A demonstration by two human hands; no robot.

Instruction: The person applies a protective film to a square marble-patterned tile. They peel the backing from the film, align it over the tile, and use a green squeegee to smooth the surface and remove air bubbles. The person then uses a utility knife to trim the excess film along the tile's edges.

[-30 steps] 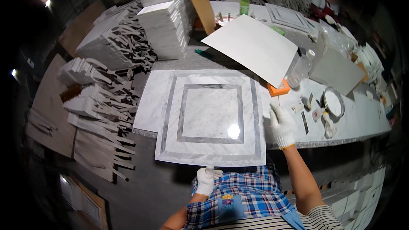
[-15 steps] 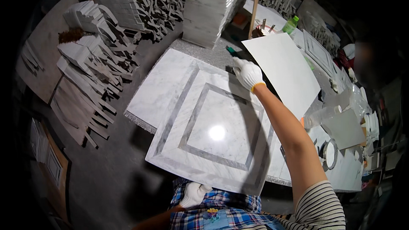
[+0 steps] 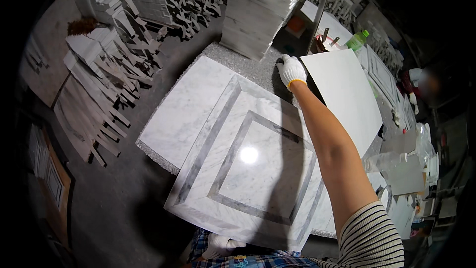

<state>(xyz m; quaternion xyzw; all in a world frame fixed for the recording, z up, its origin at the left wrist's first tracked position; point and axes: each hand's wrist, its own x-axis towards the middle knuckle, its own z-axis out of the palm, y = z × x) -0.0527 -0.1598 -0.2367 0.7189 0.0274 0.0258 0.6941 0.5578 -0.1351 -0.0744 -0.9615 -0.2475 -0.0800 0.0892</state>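
Observation:
A square marble panel (image 3: 260, 173) with grey inlaid frame bands lies tilted across the worktable, its near corner jutting toward my lap. Under its left side shows a plain white marble slab (image 3: 186, 109). My right hand (image 3: 291, 72), in a white knitted glove, is beyond the panel's far edge, beside a white sheet. Its fingers are curled, and whatever they hold is hidden. Just below the panel's near edge is my left hand (image 3: 220, 246), also gloved. Its fingers are bent, and I cannot see anything in them.
A plain white sheet (image 3: 344, 97) lies right of my right hand. Tall stacked marble slabs (image 3: 260, 10) stand behind the speckled grey tabletop (image 3: 243, 60). Stone strips (image 3: 94, 104) lie at the left. A green bottle (image 3: 357, 40) and clear plastic bottle (image 3: 386, 161) are at the right.
The view has shifted, and the panel now appears lower. My right hand remains past its far edge; the green-tipped object near it no longer shows clearly. The panel's edge now hides more of my lap.

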